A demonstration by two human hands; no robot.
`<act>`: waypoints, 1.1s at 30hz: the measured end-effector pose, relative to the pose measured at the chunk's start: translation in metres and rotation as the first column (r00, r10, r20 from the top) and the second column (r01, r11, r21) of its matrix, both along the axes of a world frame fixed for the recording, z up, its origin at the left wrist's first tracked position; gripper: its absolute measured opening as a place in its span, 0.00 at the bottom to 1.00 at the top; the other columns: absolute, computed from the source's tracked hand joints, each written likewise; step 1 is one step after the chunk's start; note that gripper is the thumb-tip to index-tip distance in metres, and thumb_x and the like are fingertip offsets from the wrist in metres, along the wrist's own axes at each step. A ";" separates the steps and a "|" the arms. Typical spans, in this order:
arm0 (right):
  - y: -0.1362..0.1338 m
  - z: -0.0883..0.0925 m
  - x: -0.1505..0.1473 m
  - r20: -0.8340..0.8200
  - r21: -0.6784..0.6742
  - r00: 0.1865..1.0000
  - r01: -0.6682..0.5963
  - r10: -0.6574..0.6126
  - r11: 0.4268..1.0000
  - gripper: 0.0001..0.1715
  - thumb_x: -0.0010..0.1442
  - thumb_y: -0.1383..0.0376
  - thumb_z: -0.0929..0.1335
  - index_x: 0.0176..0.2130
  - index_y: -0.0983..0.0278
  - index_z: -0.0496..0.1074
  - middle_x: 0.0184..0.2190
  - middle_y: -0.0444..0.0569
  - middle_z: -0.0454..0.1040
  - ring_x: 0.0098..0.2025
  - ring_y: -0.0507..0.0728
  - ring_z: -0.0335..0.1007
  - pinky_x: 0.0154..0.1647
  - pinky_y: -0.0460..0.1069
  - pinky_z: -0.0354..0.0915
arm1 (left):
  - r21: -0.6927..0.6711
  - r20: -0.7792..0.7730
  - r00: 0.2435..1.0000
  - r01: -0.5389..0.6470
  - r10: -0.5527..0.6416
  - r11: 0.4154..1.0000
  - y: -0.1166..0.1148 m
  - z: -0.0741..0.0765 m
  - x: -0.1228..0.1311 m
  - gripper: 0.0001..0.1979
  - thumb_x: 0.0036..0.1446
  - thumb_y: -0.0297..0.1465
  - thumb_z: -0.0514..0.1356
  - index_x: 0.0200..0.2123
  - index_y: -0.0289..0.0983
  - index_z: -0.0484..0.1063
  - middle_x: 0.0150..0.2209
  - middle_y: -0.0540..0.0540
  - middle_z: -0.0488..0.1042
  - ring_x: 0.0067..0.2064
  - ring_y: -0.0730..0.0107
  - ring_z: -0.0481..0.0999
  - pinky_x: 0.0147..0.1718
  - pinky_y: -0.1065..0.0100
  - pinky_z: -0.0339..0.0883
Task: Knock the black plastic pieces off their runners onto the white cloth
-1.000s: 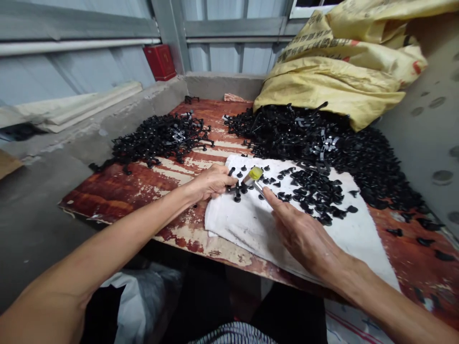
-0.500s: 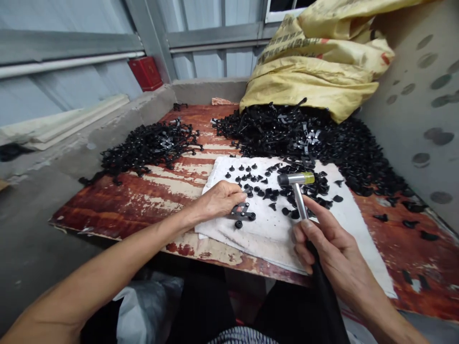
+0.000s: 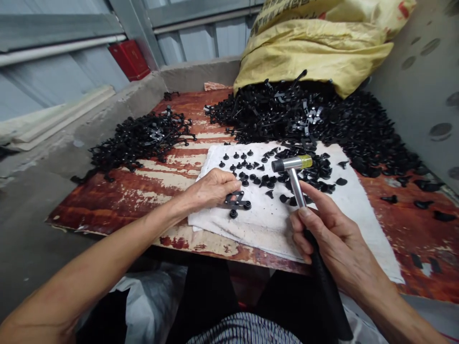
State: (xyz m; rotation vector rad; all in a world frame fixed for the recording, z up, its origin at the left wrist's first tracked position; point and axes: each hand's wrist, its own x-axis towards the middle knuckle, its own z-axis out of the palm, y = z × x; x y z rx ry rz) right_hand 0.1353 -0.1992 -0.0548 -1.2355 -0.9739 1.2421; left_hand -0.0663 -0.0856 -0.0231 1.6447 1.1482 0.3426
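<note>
My left hand [image 3: 215,190] is closed on a small black jointed linkage [image 3: 236,199], whose round feet rest on the white cloth [image 3: 258,224]. Thumb and fingers cover part of this piece. In my right hand [image 3: 326,229] is a mallet [image 3: 292,165] with a metal head, one black face and one yellow face. Its head hangs above the cloth, to the right of the linkage. Several small black plugs [image 3: 244,165] stand upright beyond my left hand. A looser cluster of black plugs [image 3: 319,169] lies behind the mallet.
A heap of black linkages [image 3: 139,138] lies at the left of the worn red table [image 3: 118,200]. At the back, a yellow sack [image 3: 308,52] spills a larger heap of black parts [image 3: 272,110]. A low concrete ledge [image 3: 125,105] borders the table's left and back.
The view has tilted slightly downward, so the table scene sits higher in the picture. Both hands keep their grips, and the mallet stays raised over the cloth.
</note>
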 end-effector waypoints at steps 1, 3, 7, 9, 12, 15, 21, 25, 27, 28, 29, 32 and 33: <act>0.000 0.000 0.000 0.000 0.000 1.000 -0.002 0.002 1.000 0.33 0.61 0.54 0.67 0.62 0.56 0.58 0.23 0.37 0.65 0.16 0.49 0.54 0.11 0.43 0.56 | -0.012 0.005 1.000 -0.008 0.008 1.000 0.000 0.000 0.000 0.15 0.59 0.29 0.53 0.20 0.34 0.64 0.18 0.54 0.60 0.18 0.83 0.52 0.18 0.76 0.45; 0.000 0.001 0.000 -0.002 -0.006 1.000 -0.002 0.002 1.000 0.33 0.60 0.54 0.67 0.62 0.56 0.58 0.23 0.37 0.65 0.16 0.49 0.54 0.10 0.43 0.57 | -0.032 0.005 0.999 -0.034 0.034 0.999 -0.001 0.000 0.000 0.15 0.59 0.30 0.53 0.20 0.34 0.65 0.18 0.54 0.61 0.18 0.83 0.53 0.18 0.76 0.44; -0.001 0.002 0.000 -0.001 -0.023 1.000 0.000 0.000 1.000 0.34 0.60 0.54 0.67 0.62 0.57 0.58 0.22 0.36 0.64 0.16 0.49 0.55 0.10 0.43 0.57 | -0.023 -0.008 0.999 -0.050 0.050 0.999 0.000 -0.001 -0.002 0.15 0.59 0.31 0.54 0.21 0.34 0.66 0.18 0.54 0.61 0.18 0.83 0.52 0.17 0.76 0.43; -0.001 0.002 0.000 0.001 -0.023 1.000 -0.003 0.003 1.000 0.33 0.60 0.54 0.67 0.62 0.57 0.58 0.22 0.36 0.64 0.16 0.49 0.55 0.10 0.43 0.57 | 0.007 -0.009 1.000 -0.026 0.026 1.000 0.001 -0.002 -0.003 0.15 0.59 0.32 0.54 0.21 0.34 0.66 0.18 0.54 0.60 0.18 0.83 0.52 0.17 0.76 0.43; -0.001 0.002 0.000 -0.002 -0.020 1.000 -0.009 0.009 1.000 0.33 0.60 0.54 0.67 0.61 0.57 0.58 0.22 0.36 0.64 0.16 0.49 0.54 0.10 0.43 0.57 | 0.044 -0.009 1.000 0.000 0.001 0.999 0.002 -0.004 -0.004 0.15 0.59 0.32 0.54 0.21 0.34 0.66 0.19 0.53 0.60 0.18 0.82 0.53 0.18 0.76 0.44; -0.001 0.002 0.000 0.004 -0.016 1.000 -0.012 0.012 1.000 0.33 0.60 0.54 0.67 0.61 0.57 0.58 0.22 0.37 0.64 0.16 0.49 0.55 0.10 0.43 0.56 | 0.063 -0.009 1.000 0.009 -0.009 0.998 0.002 -0.006 -0.004 0.15 0.59 0.32 0.54 0.21 0.34 0.65 0.19 0.53 0.61 0.19 0.82 0.53 0.18 0.76 0.45; 0.000 0.002 0.000 0.003 -0.020 1.000 -0.015 0.016 1.000 0.33 0.60 0.54 0.67 0.61 0.56 0.58 0.22 0.36 0.64 0.16 0.49 0.54 0.10 0.43 0.56 | 0.080 -0.027 0.999 0.023 -0.021 0.997 0.004 -0.007 -0.005 0.15 0.59 0.32 0.54 0.21 0.35 0.66 0.19 0.53 0.61 0.20 0.81 0.54 0.19 0.75 0.45; -0.001 0.003 0.000 -0.008 -0.020 1.000 -0.022 0.022 1.000 0.33 0.60 0.54 0.67 0.61 0.56 0.58 0.22 0.37 0.64 0.16 0.49 0.55 0.10 0.42 0.57 | 0.094 -0.031 0.999 0.031 -0.029 0.995 0.003 -0.007 -0.004 0.15 0.59 0.33 0.54 0.20 0.35 0.66 0.19 0.53 0.61 0.20 0.81 0.55 0.19 0.75 0.46; -0.001 0.002 0.000 -0.013 -0.018 1.000 -0.027 0.027 0.999 0.33 0.60 0.54 0.68 0.61 0.56 0.58 0.22 0.36 0.64 0.16 0.49 0.55 0.10 0.42 0.57 | 0.093 -0.047 0.998 0.038 -0.034 0.995 0.003 -0.005 -0.003 0.16 0.59 0.32 0.54 0.20 0.35 0.65 0.18 0.54 0.60 0.19 0.81 0.53 0.19 0.75 0.45; -0.001 0.002 0.001 -0.015 -0.016 0.999 -0.030 0.030 0.999 0.33 0.60 0.54 0.68 0.61 0.56 0.58 0.22 0.36 0.64 0.16 0.49 0.55 0.10 0.43 0.58 | 0.095 -0.059 0.998 0.042 -0.037 0.995 0.003 -0.004 -0.003 0.16 0.59 0.32 0.54 0.19 0.35 0.65 0.17 0.54 0.59 0.18 0.81 0.52 0.19 0.75 0.44; -0.001 0.001 0.001 -0.016 -0.016 0.999 -0.035 0.035 0.999 0.33 0.60 0.54 0.68 0.62 0.56 0.58 0.22 0.36 0.64 0.16 0.49 0.55 0.10 0.43 0.58 | 0.099 -0.076 0.996 0.047 -0.039 0.994 0.003 -0.001 -0.002 0.16 0.58 0.31 0.54 0.19 0.35 0.65 0.16 0.55 0.58 0.18 0.82 0.52 0.18 0.75 0.44; 0.000 -0.002 0.004 0.020 -0.010 0.999 -0.047 0.047 0.999 0.32 0.62 0.54 0.66 0.62 0.55 0.58 0.23 0.37 0.64 0.16 0.49 0.55 0.11 0.43 0.57 | 0.126 -0.157 0.986 0.073 -0.053 0.989 0.006 0.007 0.000 0.17 0.57 0.30 0.55 0.17 0.35 0.63 0.15 0.55 0.56 0.18 0.81 0.52 0.18 0.74 0.43; 0.000 -0.001 0.005 0.068 -0.006 0.996 -0.055 0.055 0.998 0.31 0.63 0.54 0.66 0.63 0.55 0.59 0.23 0.37 0.64 0.16 0.49 0.55 0.11 0.43 0.57 | 0.133 -0.190 0.980 0.083 -0.057 0.988 0.008 0.010 0.000 0.17 0.57 0.30 0.56 0.16 0.35 0.63 0.14 0.55 0.56 0.17 0.81 0.52 0.18 0.74 0.42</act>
